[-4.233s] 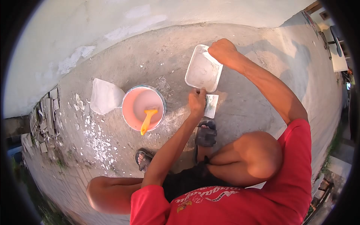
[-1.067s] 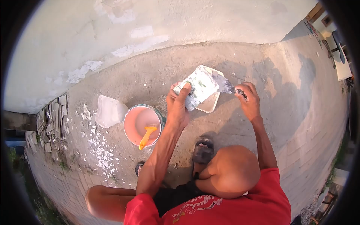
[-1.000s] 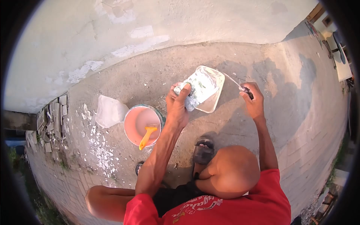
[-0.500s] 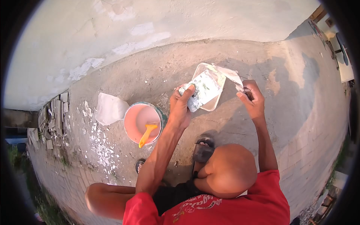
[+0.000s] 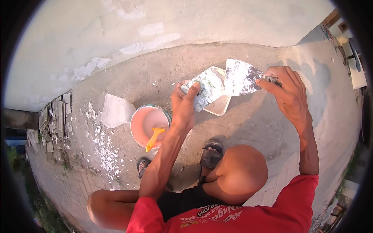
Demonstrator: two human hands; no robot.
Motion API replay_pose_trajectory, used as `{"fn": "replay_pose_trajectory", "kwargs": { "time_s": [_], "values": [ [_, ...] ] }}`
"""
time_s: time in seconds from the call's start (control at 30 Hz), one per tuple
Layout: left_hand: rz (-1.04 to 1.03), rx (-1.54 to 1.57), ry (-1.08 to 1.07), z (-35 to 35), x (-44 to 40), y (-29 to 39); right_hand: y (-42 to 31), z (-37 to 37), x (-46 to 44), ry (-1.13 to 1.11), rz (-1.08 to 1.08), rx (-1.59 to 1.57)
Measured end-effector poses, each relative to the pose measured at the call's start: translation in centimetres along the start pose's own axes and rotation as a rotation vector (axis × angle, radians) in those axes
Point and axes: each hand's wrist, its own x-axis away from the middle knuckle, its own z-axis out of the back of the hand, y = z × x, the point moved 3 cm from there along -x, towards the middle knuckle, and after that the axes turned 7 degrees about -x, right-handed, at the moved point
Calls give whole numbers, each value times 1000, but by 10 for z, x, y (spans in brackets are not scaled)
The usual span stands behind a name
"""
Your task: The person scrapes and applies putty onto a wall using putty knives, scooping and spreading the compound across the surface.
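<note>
My left hand grips a flat rectangular plate, thumb on top, its surface smeared with white and greenish putty. In my right hand is a putty knife held by its dark handle. Its wide blade is streaked white and faces up, with its edge close to the plate; whether they touch I cannot tell. Beneath both lies a shallow whitish tray, partly covered by the plate and blade.
A bucket with a pinkish inside stands left of my left forearm, holding a yellow-handled brush. Beside it is a white plastic sheet or bag. White flakes and stacked tile pieces lie farther left. A patched wall rises ahead.
The putty knife has moved right and away from the plate, and its blade has turned to show its broad face. My right hand has shifted right; the plate tilts slightly differently.
</note>
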Motion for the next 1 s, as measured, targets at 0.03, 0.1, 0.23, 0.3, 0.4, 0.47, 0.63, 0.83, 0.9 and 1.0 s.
{"fn": "replay_pose_trajectory", "kwargs": {
  "time_s": [0.03, 0.1, 0.23, 0.3, 0.4, 0.47, 0.63, 0.83, 0.9, 1.0],
  "values": [
    [-18, 3, -9, -1, 2, 3, -11, 3, -8, -85, 78, 129],
    [-36, 12, -17, -4, 5, 6, -25, 9, -21, -139, 117, 187],
    [-62, -6, 0, 16, 4, 11, -51, 12, -42, -282, 187, 334],
    [-37, 40, 53, 30, 5, 19, -55, 21, -48, -296, 68, 360],
    [-50, 135, 67, 46, 17, 61, -22, 13, -53, -258, -242, 80],
    [-69, 136, 102, 59, 24, 87, -7, -11, -66, -187, -419, -233],
    [-200, 124, 156, 114, 20, 156, -2, -106, -101, -280, -958, -1383],
    [-254, 84, 254, 182, 22, 209, -46, -153, -204, -237, -962, -1711],
    [-242, 128, 268, 203, 29, 211, -57, -168, -226, -190, -923, -1677],
    [-210, 139, 267, 211, 38, 217, -64, -192, -245, 90, -751, -1710]
  ]
}}
